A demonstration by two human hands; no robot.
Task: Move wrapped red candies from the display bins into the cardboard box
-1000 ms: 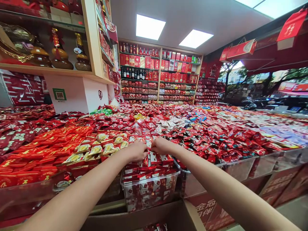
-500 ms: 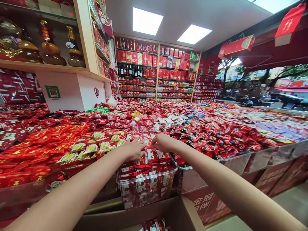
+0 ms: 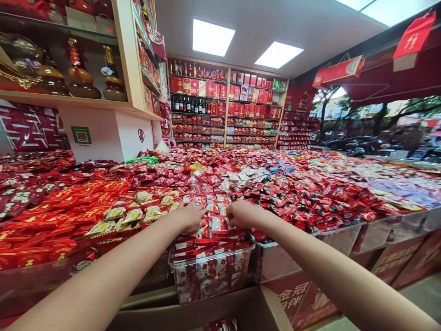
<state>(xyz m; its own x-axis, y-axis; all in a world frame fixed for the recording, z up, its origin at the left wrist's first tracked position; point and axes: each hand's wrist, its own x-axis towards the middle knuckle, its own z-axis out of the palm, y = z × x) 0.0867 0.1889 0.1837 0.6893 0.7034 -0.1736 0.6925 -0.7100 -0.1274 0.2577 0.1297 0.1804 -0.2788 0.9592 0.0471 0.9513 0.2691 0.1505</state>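
Note:
A clear plastic bin at the front middle is heaped with small red-and-white snack packets. My left hand lies over the left side of the heap, palm down, fingers stretched apart, with nothing seen in them. On the heap's right side rests my right hand. Its fingers are curled down against the packets, and whether they hold one is hidden. Between the hands the packets lie in rough rows. Just left are gold-and-white packets.
Below the bin stands an open cardboard box with some packets inside. Bright red packets fill the left bins, and darker red ones the right. A wooden display cabinet overhangs at left. Stocked shelves line the back.
My right hand has shifted right and a little down, widening the gap between my hands. More packets show between them. My left hand stays nearly in place; the view has tilted slightly.

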